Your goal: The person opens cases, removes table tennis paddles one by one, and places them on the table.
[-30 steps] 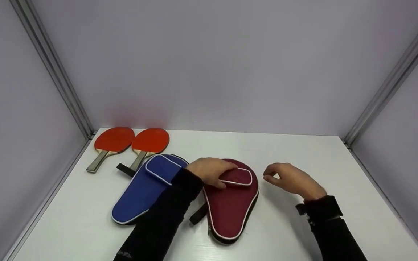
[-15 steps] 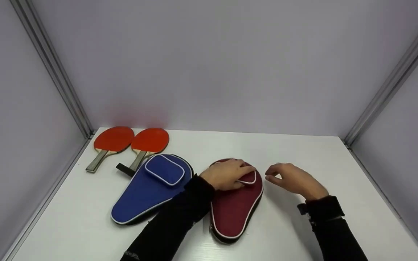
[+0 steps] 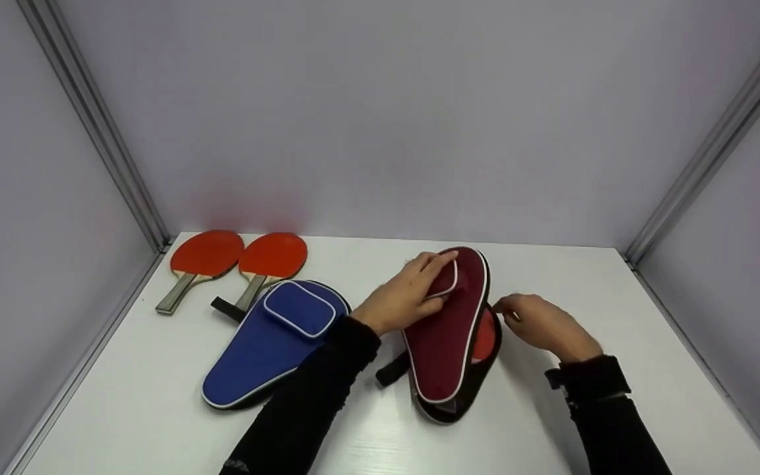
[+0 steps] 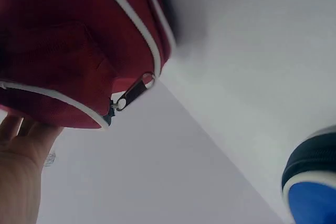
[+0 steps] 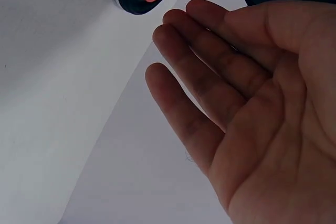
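A maroon table tennis paddle case lies unzipped, its cover lifted and shifted from the lower half. My left hand grips the cover at its white-edged pocket. In the left wrist view a zipper pull hangs at the edge of the maroon fabric. Inside the case shows a red paddle face, mostly hidden by the cover. My right hand is at the case's right rim, fingertips close to it. In the right wrist view its fingers are loosely bent, with nothing held.
A blue paddle case lies left of the maroon one, under my left forearm's side. Two red paddles with wooden handles lie at the back left. A black strap sticks out beside the maroon case. Grey walls enclose the white table.
My left hand has slid onto the maroon case's pocket, then raised the cover up and away, exposing the red paddle inside. The right hand has stayed nearly in place.
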Motion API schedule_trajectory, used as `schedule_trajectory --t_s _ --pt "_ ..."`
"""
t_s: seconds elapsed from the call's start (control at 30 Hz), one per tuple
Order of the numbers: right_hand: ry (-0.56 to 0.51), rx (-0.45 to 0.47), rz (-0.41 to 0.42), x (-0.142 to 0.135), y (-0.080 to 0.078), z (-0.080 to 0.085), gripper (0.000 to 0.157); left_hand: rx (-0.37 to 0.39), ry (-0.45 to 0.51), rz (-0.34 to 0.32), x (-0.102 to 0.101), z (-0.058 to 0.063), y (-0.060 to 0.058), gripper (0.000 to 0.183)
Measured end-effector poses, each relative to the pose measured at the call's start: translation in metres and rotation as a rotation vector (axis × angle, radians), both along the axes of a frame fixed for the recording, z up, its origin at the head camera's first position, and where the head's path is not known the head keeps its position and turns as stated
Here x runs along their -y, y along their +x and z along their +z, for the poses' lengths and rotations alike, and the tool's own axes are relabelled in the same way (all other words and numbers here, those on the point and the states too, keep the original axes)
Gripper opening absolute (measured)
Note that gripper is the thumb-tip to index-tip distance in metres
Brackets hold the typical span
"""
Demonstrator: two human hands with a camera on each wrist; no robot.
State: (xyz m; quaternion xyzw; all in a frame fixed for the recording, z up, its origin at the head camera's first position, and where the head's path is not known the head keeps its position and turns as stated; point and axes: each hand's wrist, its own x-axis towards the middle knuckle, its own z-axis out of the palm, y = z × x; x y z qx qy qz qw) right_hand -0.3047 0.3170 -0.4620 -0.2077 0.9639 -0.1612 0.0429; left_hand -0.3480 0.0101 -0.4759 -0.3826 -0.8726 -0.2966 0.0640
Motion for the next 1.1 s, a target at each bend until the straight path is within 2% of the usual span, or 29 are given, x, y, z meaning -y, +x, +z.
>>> schedule_trajectory --t_s 0.17,0.33,0.47,0.63,0.73,0.8,0.97,1.1 --pt "0.001 -0.008 0.009 0.0 0.0 -0.002 0.026 0.058 0.162 0.037 0.003 -0.008 -0.006 0.087" --pt "0.022 0.052 0.001 0.0 0.001 -0.005 0.026 0.133 0.296 0.098 0.008 -0.012 -0.011 0.093" --pt "0.043 0.095 0.007 -0.001 0.002 -0.007 0.028 0.165 0.309 0.121 0.015 -0.012 -0.012 0.097" --pt "0.059 0.12 -0.002 -0.001 0.002 -0.007 0.023 0.161 0.25 0.146 0.027 -0.009 -0.011 0.097" --pt "0.057 0.123 -0.009 -0.001 0.002 -0.006 0.02 0.128 0.205 0.157 0.035 -0.006 -0.011 0.097" --pt "0.051 0.125 -0.021 -0.001 0.001 -0.006 0.024 0.089 0.167 0.156 0.042 -0.004 -0.012 0.099" --pt "0.045 0.133 -0.051 -0.002 0.001 -0.008 0.038 -0.072 0.081 0.102 0.059 -0.001 -0.012 0.106" --pt "0.039 0.136 -0.059 -0.002 0.0 -0.01 0.039 -0.166 0.014 0.098 0.072 0.002 -0.009 0.109"
